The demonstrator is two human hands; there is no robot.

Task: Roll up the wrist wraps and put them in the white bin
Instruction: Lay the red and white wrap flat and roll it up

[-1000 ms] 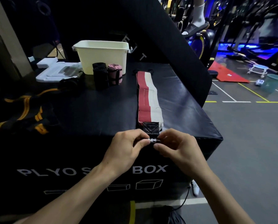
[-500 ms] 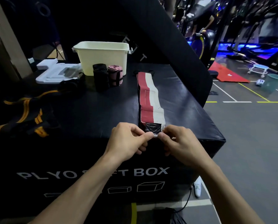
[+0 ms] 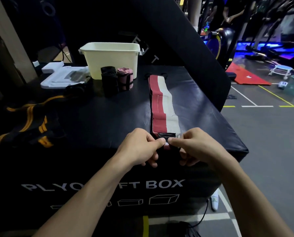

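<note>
At frame centre, the left hand (image 3: 139, 147) and right hand (image 3: 195, 147) both pinched the near end of the red-and-white wrist wrap (image 3: 163, 106) with curled fingers (image 3: 160, 144). The wrap lay flat on the black tabletop (image 3: 95, 120), running toward the white bin (image 3: 112, 59) at upper left.

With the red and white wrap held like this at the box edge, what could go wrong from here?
1. Both hands, left hand and right hand, pinch the red and white wrap right at the edge of the black box; a slipped grip might drop that end over the side.
2. The strip lies slightly curved, so the roll may wind crooked.
</note>
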